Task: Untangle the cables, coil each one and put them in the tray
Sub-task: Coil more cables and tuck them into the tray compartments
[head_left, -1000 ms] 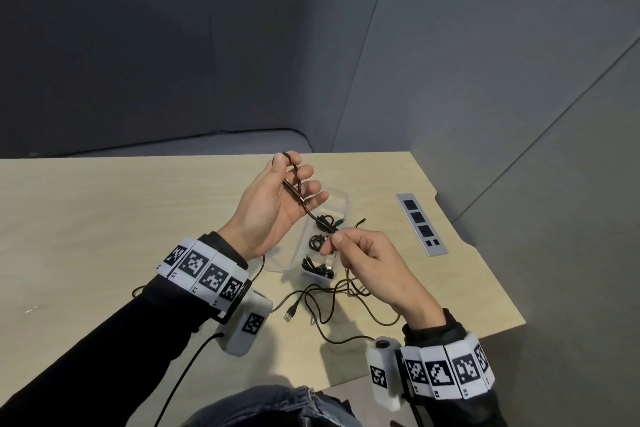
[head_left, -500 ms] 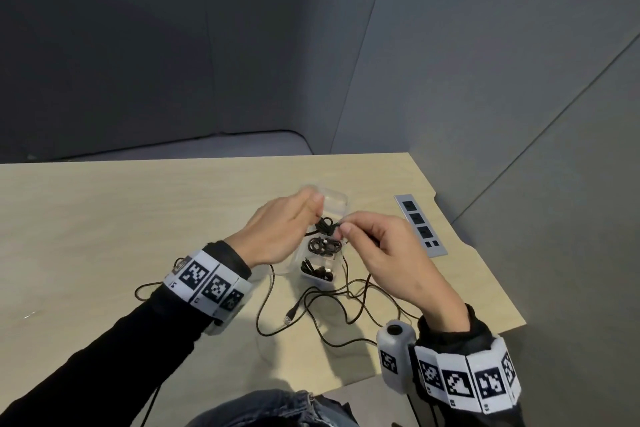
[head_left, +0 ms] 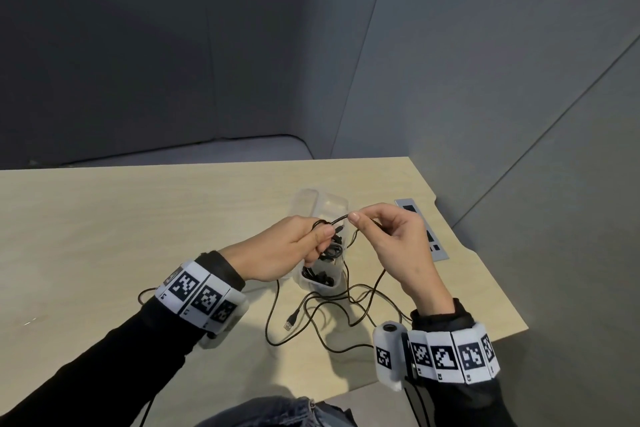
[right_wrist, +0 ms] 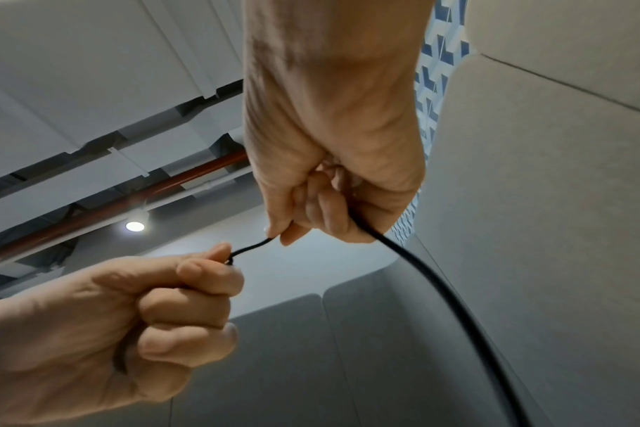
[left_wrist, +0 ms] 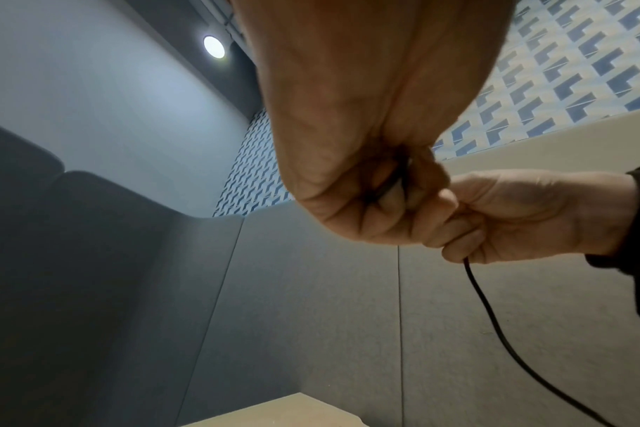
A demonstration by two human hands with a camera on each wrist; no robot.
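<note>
Left hand [head_left: 284, 250] grip curled round black cable [head_left: 337, 219], right hand [head_left: 391, 243] pinching it just beside, above tray [head_left: 304, 201]

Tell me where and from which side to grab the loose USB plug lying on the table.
Pinch the USB plug by its dark moulded body, probably from above. It lies flat on the table at the near edge of the tangle, its metal tip pointing toward you, with bare wood on both sides.

Matt black rubbery cable [head_left: 341, 218] between both fists; clear glossy plastic tray [head_left: 332, 206] beyond; pale smooth wood-grain table [head_left: 104, 218] beneath.
</note>
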